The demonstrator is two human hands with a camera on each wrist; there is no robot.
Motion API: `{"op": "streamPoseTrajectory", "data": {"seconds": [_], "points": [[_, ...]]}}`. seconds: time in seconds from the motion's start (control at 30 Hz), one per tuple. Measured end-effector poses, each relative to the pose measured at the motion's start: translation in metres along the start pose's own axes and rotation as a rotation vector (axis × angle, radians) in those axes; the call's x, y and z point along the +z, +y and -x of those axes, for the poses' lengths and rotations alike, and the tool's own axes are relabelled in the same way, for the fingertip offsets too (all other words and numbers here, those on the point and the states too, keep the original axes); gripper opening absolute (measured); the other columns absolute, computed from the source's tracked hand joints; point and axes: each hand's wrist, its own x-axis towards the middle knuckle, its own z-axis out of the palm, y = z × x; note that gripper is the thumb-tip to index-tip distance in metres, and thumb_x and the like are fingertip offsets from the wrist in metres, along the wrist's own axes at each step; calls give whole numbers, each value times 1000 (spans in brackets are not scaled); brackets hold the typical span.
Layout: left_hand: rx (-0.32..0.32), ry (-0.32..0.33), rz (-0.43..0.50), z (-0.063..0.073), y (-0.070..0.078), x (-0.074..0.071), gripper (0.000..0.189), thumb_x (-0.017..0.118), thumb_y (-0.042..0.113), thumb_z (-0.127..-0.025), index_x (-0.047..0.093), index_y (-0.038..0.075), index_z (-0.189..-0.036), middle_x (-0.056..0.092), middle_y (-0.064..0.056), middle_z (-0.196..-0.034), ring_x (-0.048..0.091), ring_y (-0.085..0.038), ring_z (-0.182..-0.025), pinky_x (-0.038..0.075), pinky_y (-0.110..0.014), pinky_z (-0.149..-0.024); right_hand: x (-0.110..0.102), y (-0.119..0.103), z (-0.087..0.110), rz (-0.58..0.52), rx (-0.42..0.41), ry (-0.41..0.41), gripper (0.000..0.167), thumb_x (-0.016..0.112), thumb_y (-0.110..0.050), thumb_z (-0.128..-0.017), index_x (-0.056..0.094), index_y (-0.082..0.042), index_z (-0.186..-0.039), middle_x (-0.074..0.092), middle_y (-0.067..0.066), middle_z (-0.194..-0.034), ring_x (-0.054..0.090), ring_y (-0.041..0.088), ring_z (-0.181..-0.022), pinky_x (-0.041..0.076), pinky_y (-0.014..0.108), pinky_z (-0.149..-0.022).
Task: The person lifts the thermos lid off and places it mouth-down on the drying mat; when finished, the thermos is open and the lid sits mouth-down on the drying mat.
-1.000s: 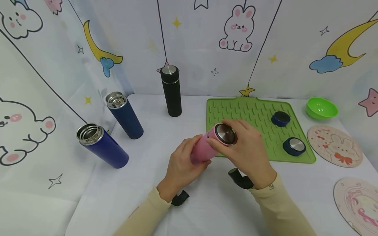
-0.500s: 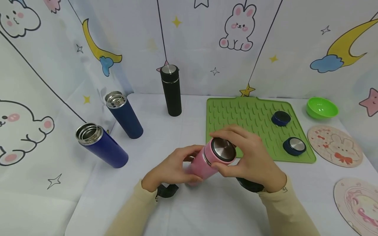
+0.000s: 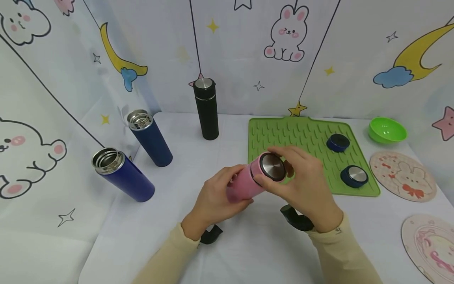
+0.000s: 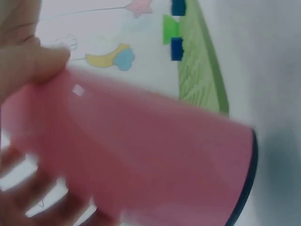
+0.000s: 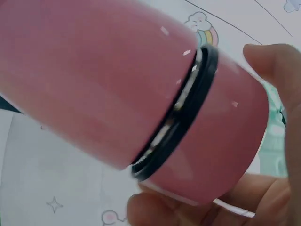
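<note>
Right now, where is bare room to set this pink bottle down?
White tablecloth is bare between the nearer blue bottle and left hand, and between the black bottle and green mat. Crowded: the mat's right side, with two lids, and beyond it, bowl and placemats.

Between the fingers of the left hand [image 3: 214,197] and those of the right hand [image 3: 307,185], the tilted pink bottle [image 3: 246,183] blocks my way across. Left of the left fingers I have open white tablecloth [image 3: 188,161] up to the royal-blue bottle [image 3: 129,179] and navy bottle [image 3: 152,144]. Ahead of those fingers stands the black bottle [image 3: 207,116], with passable gaps either side. Beyond the right fingers the green mat [image 3: 283,134] lies low, but the dark-topped lid [image 3: 338,143] and steel-topped lid [image 3: 354,176] jut up from it.
</note>
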Motion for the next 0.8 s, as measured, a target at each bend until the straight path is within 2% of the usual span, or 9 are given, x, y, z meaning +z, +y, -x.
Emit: {"op": "streamPoseTrajectory", "data": {"seconds": [0.17,0.23,0.3,0.4,0.53,0.7,0.8], "points": [[6,106,-171,0,3,10,78,94,31,-71,57,15,-138,71,-4,-121,73,-18,-103,63,-33,-87,4,-2,-1,121,102,-14,57,95,-38,-71,75,-4,-112,74,8,-98,62,12,-70,55,25,-59],[5,113,-204,1,2,12,77,93,32,-71,57,15,-137,71,-4,-120,73,-18,-103,64,-34,-87,6,-1,-1,132,135,-34,55,95,-38,-73,75,-3,-110,74,9,-97,66,16,-73,58,30,-60],[-2,92,-194,1,0,12,77,93,32,-71,57,15,-137,71,-4,-121,73,-18,-102,64,-33,-86,8,0,-1,127,147,-53,53,94,-37,-74,74,-3,-110,74,10,-98,68,18,-76,59,32,-61],[-16,21,-114,1,-4,9,78,93,29,-73,55,15,-139,69,-3,-124,71,-15,-105,63,-29,-88,8,2,0,93,127,-73,51,94,-34,-74,74,-5,-112,74,9,-100,68,16,-77,60,31,-62],[-22,-91,10,0,-10,1,78,93,24,-75,53,15,-141,66,0,-127,66,-12,-109,61,-25,-91,7,6,3,20,45,-97,54,93,-30,-72,73,-9,-117,73,4,-105,66,10,-79,59,26,-65],[12,-192,142,-2,-14,-8,77,92,23,-76,53,16,-142,65,2,-128,62,-10,-110,59,-26,-91,3,8,5,-118,-90,-166,57,92,-26,-73,72,-13,-125,70,1,-110,66,8,-87,56,15,-75],[25,-254,237,-3,-15,-12,76,92,21,-77,54,17,-143,65,2,-132,63,-11,-113,59,-28,-95,1,7,5,-174,-144,-195,57,91,-30,-74,72,-13,-125,69,2,-111,67,10,-94,56,14,-81]]}}
